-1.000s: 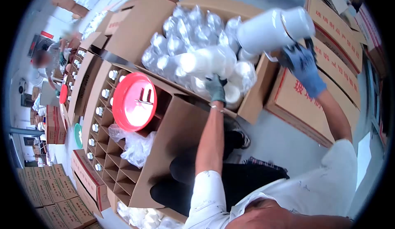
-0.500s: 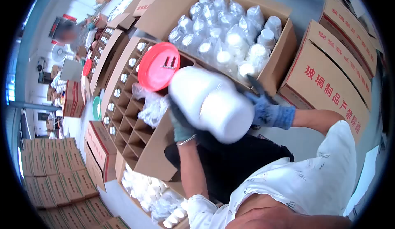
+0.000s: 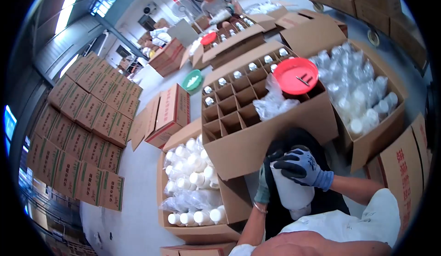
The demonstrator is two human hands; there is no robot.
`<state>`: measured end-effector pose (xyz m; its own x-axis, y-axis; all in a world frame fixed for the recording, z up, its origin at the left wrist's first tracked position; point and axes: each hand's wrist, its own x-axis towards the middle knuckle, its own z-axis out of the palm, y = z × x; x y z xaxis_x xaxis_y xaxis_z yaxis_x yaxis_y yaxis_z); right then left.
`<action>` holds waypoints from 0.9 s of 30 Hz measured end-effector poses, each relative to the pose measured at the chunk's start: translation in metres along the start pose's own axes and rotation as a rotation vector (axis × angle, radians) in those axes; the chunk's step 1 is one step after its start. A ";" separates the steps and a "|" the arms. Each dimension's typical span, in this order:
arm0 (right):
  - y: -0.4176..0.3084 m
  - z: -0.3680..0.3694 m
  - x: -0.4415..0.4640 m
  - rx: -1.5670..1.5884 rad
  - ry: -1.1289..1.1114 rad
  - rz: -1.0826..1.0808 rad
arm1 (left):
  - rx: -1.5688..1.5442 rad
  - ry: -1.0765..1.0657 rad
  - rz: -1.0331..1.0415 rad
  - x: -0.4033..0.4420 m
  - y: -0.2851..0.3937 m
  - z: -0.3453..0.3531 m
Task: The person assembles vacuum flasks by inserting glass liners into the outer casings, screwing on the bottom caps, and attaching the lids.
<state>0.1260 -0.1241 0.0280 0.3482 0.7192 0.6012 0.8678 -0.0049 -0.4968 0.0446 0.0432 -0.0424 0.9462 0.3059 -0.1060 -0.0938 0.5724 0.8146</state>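
A white bottle (image 3: 294, 192) is held close to my lap, its wide end up and its narrower end pointing down toward my shirt. My right hand (image 3: 305, 167), in a blue-and-grey glove with dark fingers, grips over its upper end. Along its left side is my left hand (image 3: 265, 175), in a green-and-black glove, fingers closed around the upper part and partly hidden. Just beyond my knees stands a divided carton (image 3: 257, 152), with silver-topped bottles in its far and left cells. A clear plastic bag (image 3: 274, 104) and a red bowl (image 3: 294, 82) holding small dark pieces lie on it.
An open carton (image 3: 229, 194) of white bottles stands at left. Another carton (image 3: 373, 141) at right holds plastic-wrapped white items. Stacked cartons (image 3: 87, 127) and a green bowl (image 3: 192, 80) are farther left. Another person (image 3: 216, 8) sits behind more boxes at the back.
The white bottle has come down and nearer my body, its narrower end now toward me. My right hand has moved from its side onto its upper end. The view has swung left.
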 end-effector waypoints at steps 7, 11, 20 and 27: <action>0.099 -0.028 -0.023 0.540 0.038 0.436 | 1.030 0.033 0.609 -0.016 0.029 -0.034; 0.052 -0.019 0.010 0.713 -0.159 0.248 | 1.026 0.007 0.492 0.003 -0.017 -0.067; 0.075 -0.040 0.019 0.631 -0.304 0.272 | 0.658 0.062 0.404 -0.011 0.014 -0.033; 0.062 -0.037 0.028 0.639 -0.384 0.332 | 0.682 -0.061 0.283 -0.001 0.051 0.001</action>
<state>0.2027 -0.1303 0.0375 0.3052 0.9386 0.1606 0.3302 0.0538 -0.9424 0.0394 0.0715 -0.0003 0.9318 0.3174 0.1759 -0.1418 -0.1276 0.9816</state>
